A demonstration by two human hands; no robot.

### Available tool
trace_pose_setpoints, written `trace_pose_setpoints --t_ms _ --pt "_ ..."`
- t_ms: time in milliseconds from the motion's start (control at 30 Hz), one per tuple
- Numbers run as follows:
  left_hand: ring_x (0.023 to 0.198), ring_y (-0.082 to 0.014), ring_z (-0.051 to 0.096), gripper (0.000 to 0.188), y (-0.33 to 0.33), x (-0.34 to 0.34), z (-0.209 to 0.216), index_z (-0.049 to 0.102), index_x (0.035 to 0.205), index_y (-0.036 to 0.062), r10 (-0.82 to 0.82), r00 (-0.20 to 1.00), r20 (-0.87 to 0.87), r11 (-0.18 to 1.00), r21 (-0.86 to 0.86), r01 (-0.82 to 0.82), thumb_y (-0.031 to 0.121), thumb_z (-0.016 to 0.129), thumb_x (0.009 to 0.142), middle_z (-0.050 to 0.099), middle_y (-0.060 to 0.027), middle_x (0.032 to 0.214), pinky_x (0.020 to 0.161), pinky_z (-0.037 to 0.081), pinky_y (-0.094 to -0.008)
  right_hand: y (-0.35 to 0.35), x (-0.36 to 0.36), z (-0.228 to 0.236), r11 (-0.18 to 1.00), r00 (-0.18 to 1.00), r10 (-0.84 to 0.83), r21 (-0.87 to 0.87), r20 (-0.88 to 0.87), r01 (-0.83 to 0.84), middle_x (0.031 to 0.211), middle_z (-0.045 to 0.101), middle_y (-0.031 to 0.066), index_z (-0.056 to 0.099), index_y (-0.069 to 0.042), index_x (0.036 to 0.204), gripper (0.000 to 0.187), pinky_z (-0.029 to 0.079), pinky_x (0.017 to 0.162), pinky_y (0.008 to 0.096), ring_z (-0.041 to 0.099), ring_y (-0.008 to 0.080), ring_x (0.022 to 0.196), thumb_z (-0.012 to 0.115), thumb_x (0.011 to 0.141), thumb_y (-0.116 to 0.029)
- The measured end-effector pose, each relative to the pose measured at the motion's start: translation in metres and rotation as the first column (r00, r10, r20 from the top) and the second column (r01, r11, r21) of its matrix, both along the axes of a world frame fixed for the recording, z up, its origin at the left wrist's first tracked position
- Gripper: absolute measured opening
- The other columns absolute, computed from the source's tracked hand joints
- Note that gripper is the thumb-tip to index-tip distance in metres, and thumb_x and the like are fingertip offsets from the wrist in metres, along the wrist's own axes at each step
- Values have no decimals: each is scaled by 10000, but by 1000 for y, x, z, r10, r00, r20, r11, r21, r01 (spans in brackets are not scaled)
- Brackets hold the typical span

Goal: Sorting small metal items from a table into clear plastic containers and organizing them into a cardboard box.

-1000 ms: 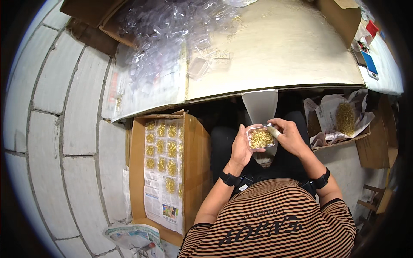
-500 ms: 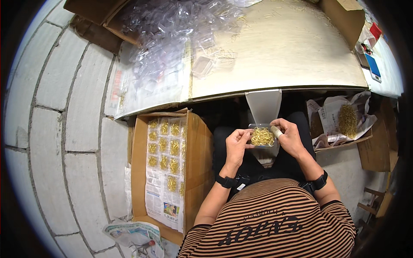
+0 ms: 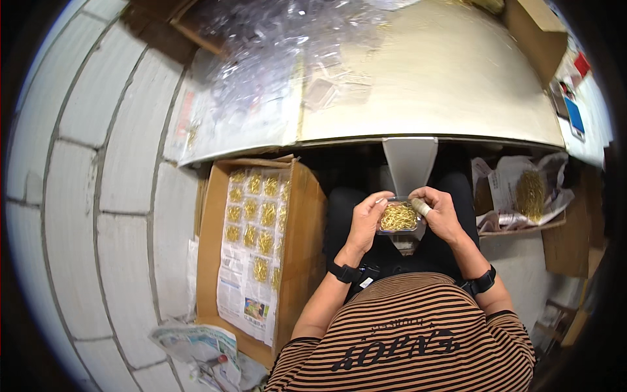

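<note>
Above my lap I hold a small clear plastic box [image 3: 398,231] filled with a tangle of thin gold-coloured metal pieces [image 3: 399,215]. My left hand [image 3: 367,221] grips its left side, thumb near the top corner. On the box's right side my right hand [image 3: 437,211] is closed, one finger wrapped in a pale bandage. Whether a lid covers the box is hard to make out. Beside my left arm stands an open cardboard carton [image 3: 305,222]. Inside it, similar filled boxes [image 3: 268,213] lie in rows on newspaper [image 3: 236,284].
Ahead is a pale worktable [image 3: 444,72] with a heap of clear plastic boxes [image 3: 268,59] on its left. A white chute-like panel [image 3: 410,159] comes down from the table edge. At right, a lined carton holds loose gold pieces [image 3: 531,195]. A plastic bag [image 3: 196,343] lies at lower left.
The view has shifted slightly. My left hand's fingers have moved up to the box's top left corner, and the box now sits a little lower, facing me more flatly.
</note>
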State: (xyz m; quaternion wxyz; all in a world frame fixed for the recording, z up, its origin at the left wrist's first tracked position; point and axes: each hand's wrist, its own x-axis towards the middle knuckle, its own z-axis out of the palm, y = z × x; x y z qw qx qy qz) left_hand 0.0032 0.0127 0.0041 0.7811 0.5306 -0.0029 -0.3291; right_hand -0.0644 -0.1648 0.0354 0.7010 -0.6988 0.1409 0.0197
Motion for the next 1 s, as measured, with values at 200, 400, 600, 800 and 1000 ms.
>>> trace_pose_setpoints --t_ms 200,400,600,800,1000 --pt "695 -124 642 219 69 1 40 586 1032 -6 223 968 119 973 38 -228 176 480 971 641 -76 886 544 557 -263 23 16 -4 991 989 71 101 130 -84 653 526 3 566 14 1130 252 400 504 223 483 62 562 536 909 -102" --pt "794 -113 607 209 248 -1 80 639 1000 18 598 621 506 562 287 -775 167 506 939 641 -39 888 696 503 -242 28 19 0 963 967 246 -130 73 -235 688 531 -3 584 13 1088 204 390 516 206 492 63 587 524 919 -86" --pt "723 -137 630 172 382 -21 38 638 953 32 749 618 238 421 550 -721 158 530 908 643 -55 858 581 538 -293 15 10 -26 886 919 372 -246 -130 -393 893 638 87 584 65 1072 220 472 746 274 595 137 819 556 877 -30" --pt "646 -205 612 154 392 -4 -31 638 892 -3 553 713 432 292 701 -651 105 540 844 644 -98 741 557 483 -349 8 5 -12 855 897 374 -287 -235 -431 881 648 142 587 80 1068 231 484 742 297 625 181 810 542 878 -44" --pt "1251 -355 419 612 346 12 10 398 1317 -90 20 891 453 208 870 -447 152 634 807 433 -264 1346 1060 322 -424 -42 10 14 575 833 543 -679 -101 -457 1005 641 177 615 -17 1084 291 497 806 406 612 362 942 572 807 -94"
